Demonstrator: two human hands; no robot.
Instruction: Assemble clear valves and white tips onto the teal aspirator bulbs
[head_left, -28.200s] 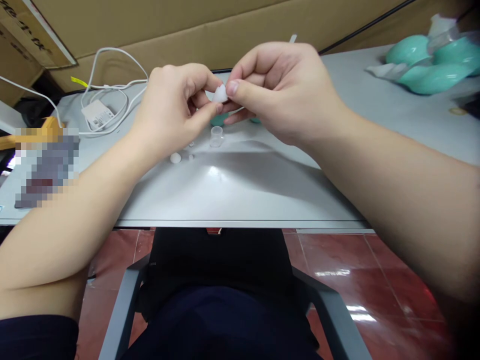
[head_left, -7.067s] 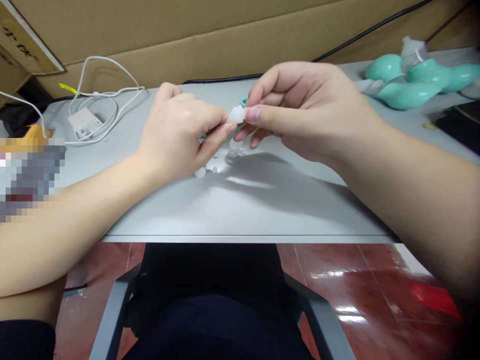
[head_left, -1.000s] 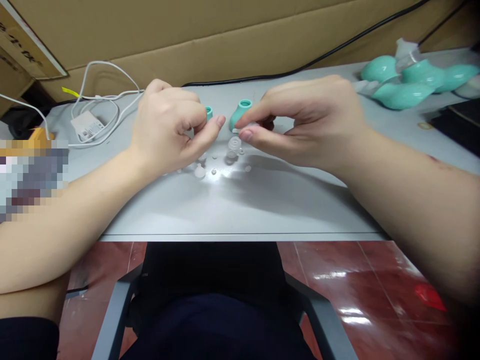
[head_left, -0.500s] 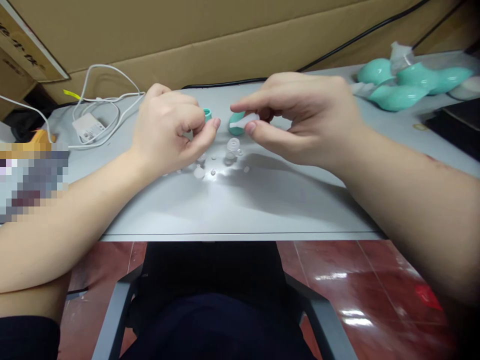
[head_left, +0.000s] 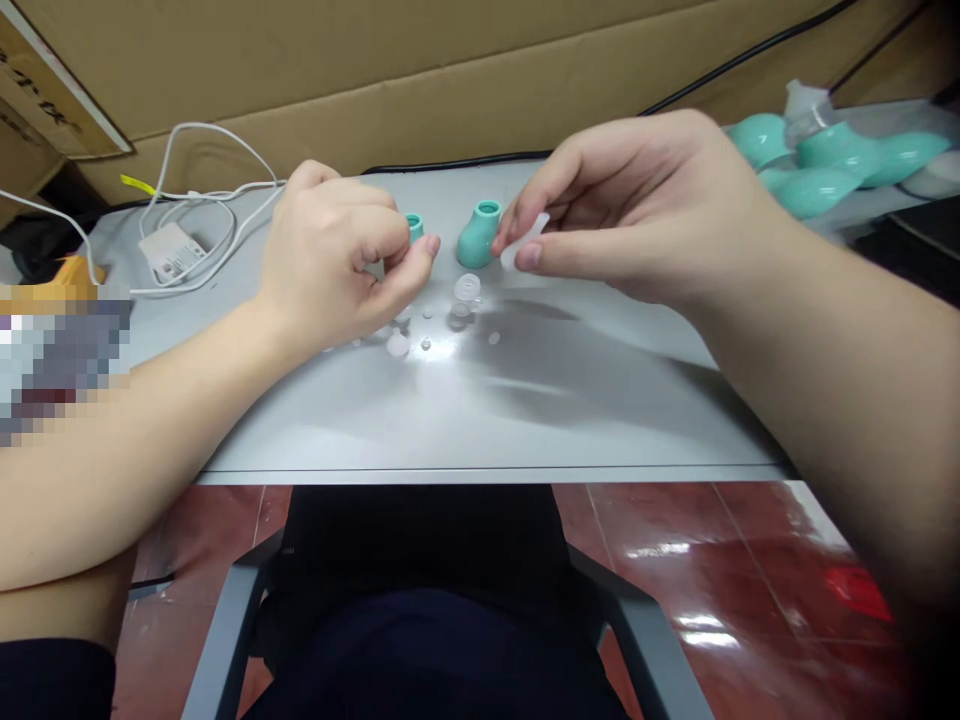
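My right hand (head_left: 607,215) pinches a small translucent white plastic piece (head_left: 523,245) between thumb and fingertips, raised above the table. Just left of it a teal pear-shaped bottle (head_left: 474,242) stands upright with its round mouth uncovered. My left hand (head_left: 337,255) is closed, fingers curled and thumb pressed along them; whatever it may hold is hidden. Behind its fingers shows the rim of a second teal bottle (head_left: 415,225), mostly covered. Between the hands lie a clear plastic cap-like piece (head_left: 466,290), a white disc (head_left: 398,344) and several tiny clear parts.
More teal bottles (head_left: 840,155) with clear tops lie at the back right, beside a dark flat object (head_left: 907,245). A white adapter with cable (head_left: 174,250) sits at the left. Cardboard (head_left: 375,80) walls the back; the table's front edge (head_left: 487,475) is near my lap.
My right hand has drawn right and slightly up with the white piece, which is now tilted more upright. The teal bottle behind it has come into view. My left hand has barely moved.
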